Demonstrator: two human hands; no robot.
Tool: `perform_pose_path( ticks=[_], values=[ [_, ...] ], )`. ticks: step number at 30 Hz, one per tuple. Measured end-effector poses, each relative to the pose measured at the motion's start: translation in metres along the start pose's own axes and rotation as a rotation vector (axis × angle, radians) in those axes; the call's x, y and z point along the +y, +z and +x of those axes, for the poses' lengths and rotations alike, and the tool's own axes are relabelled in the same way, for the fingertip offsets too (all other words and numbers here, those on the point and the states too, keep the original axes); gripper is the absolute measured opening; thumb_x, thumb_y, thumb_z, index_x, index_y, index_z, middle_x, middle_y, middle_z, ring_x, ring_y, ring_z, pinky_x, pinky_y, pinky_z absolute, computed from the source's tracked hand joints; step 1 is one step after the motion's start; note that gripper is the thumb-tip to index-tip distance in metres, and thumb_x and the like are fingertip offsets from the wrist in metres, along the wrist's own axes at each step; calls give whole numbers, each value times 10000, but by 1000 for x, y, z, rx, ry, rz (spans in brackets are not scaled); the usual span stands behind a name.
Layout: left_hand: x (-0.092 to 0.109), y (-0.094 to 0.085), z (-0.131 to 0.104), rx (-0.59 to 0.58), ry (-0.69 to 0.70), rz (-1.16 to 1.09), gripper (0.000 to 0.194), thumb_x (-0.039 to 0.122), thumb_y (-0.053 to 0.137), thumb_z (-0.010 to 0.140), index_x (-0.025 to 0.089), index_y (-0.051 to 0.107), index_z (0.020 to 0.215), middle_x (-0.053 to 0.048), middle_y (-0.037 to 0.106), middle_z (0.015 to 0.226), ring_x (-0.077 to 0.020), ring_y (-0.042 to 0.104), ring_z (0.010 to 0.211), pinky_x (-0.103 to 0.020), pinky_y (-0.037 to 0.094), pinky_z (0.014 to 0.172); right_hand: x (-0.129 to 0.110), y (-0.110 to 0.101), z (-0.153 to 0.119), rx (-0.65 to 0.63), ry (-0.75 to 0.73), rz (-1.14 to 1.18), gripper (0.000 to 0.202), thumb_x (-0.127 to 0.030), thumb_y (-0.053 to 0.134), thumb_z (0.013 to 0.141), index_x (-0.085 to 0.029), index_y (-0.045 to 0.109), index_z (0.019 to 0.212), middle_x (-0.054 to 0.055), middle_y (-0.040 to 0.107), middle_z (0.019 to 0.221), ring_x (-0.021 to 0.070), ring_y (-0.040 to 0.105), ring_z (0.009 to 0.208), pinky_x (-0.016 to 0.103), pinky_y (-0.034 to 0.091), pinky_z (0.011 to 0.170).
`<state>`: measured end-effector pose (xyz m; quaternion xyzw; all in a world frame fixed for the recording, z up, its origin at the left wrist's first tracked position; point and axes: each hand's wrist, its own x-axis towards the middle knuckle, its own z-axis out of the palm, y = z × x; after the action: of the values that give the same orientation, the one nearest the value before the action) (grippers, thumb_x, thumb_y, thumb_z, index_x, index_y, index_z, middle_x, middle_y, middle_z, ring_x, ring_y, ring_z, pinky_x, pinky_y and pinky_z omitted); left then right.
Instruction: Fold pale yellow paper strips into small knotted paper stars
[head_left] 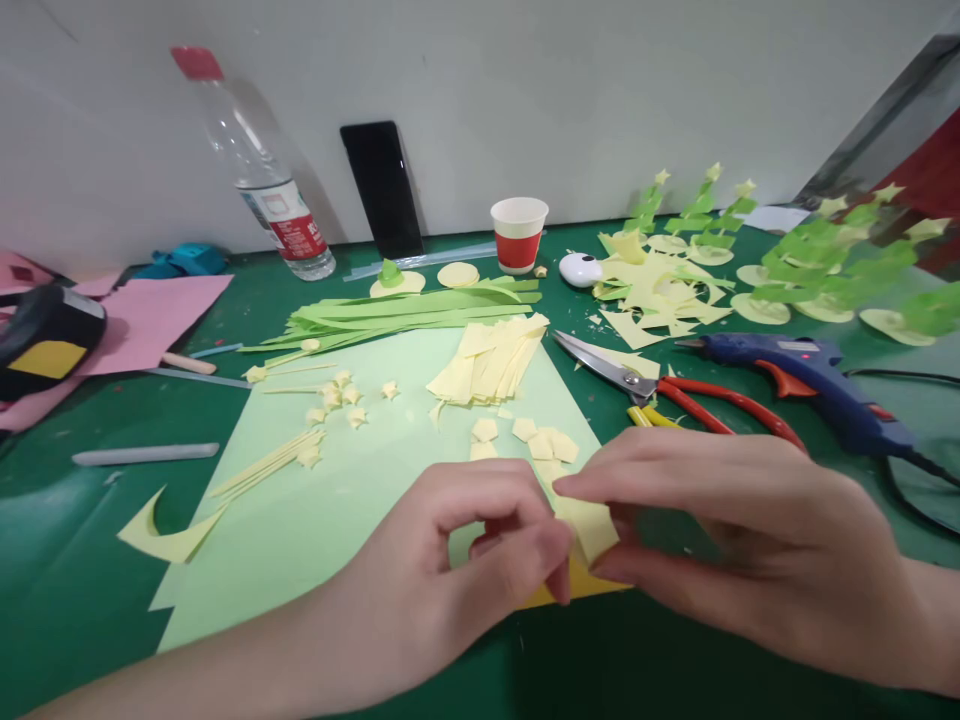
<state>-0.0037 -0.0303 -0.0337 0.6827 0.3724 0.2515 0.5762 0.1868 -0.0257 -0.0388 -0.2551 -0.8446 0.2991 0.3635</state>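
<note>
Between my two hands is a pale yellow paper strip, bent into a curve. My left hand pinches its left end with thumb and fingers. On the other side, my right hand has its thumb and forefinger closed on the strip. Just beyond my fingers lie several flat folded yellow pentagons on the light green paper sheet. A fanned bundle of yellow paper strips rests farther back on the sheet. Small puffed paper stars and thin strips lie to the left.
Open scissors and a blue glue gun with its cable lie at right. Paper scraps and green-and-yellow paper plants stand behind them. A paper cup, phone and bottle line the wall. Left is a tape measure.
</note>
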Motion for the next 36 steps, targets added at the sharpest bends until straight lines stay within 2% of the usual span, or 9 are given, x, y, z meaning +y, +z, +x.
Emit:
perform_pose_path(
  ticks=[3, 6, 16, 21, 24, 29, 32, 36],
  values=[
    [1, -1, 0, -99, -58, -15, 309, 214, 434, 867, 167, 442, 562, 53, 453, 590, -70, 433, 557, -163, 337, 504, 0, -3, -1, -53, -20, 19, 138, -110, 565, 838, -142, 585, 971, 32, 657, 830, 65, 595, 693, 117, 487, 624],
    [0, -1, 1, -135, -93, -65, 330, 235, 411, 880, 166, 407, 557, 53, 423, 583, -67, 390, 533, -172, 316, 490, -1, -5, -1, -87, -21, 54, 202, -71, 572, 820, -163, 591, 999, 37, 660, 844, 69, 597, 738, 120, 481, 669],
    [-6, 4, 1, -104, -98, -182, 326, 225, 404, 864, 172, 431, 544, 46, 449, 587, -79, 429, 563, -188, 346, 540, 1, 1, -4, -39, -12, 81, 258, -131, 546, 856, -234, 609, 1084, 14, 660, 830, 85, 619, 714, 139, 501, 625],
    [-5, 6, 0, -96, -55, -69, 370, 284, 383, 892, 174, 415, 540, 48, 434, 573, -74, 412, 527, -184, 338, 494, -3, 0, -1, -52, 19, 35, 252, -34, 575, 791, -184, 655, 976, 14, 655, 772, 71, 614, 667, 113, 487, 595],
    [-2, 6, -2, -80, -64, -4, 361, 269, 378, 906, 175, 412, 559, 56, 404, 560, -68, 399, 519, -165, 317, 462, -4, 2, 0, -24, 44, 34, 221, -33, 585, 778, -165, 662, 938, 24, 658, 767, 77, 616, 646, 124, 497, 570],
    [-2, 7, -2, -51, -28, 58, 373, 274, 374, 919, 172, 446, 567, 56, 449, 586, -62, 450, 544, -144, 355, 495, -1, 4, -2, -2, 78, 141, 163, -65, 621, 773, -138, 659, 914, 28, 678, 754, 101, 637, 639, 167, 527, 569],
    [-3, 6, -1, 8, 63, 194, 363, 273, 390, 924, 173, 466, 583, 58, 456, 586, -58, 455, 531, -132, 366, 486, 0, 2, -2, 39, 56, 91, 103, -99, 612, 793, -136, 651, 881, 23, 670, 728, 91, 618, 589, 167, 525, 538],
    [-3, -1, -1, 150, 378, 605, 199, 225, 483, 894, 159, 521, 710, 26, 535, 659, -81, 483, 566, -161, 400, 509, -2, -3, 2, 101, 25, -74, 106, -115, 605, 797, -175, 625, 882, -1, 661, 670, 80, 581, 522, 148, 507, 479]
  ],
)
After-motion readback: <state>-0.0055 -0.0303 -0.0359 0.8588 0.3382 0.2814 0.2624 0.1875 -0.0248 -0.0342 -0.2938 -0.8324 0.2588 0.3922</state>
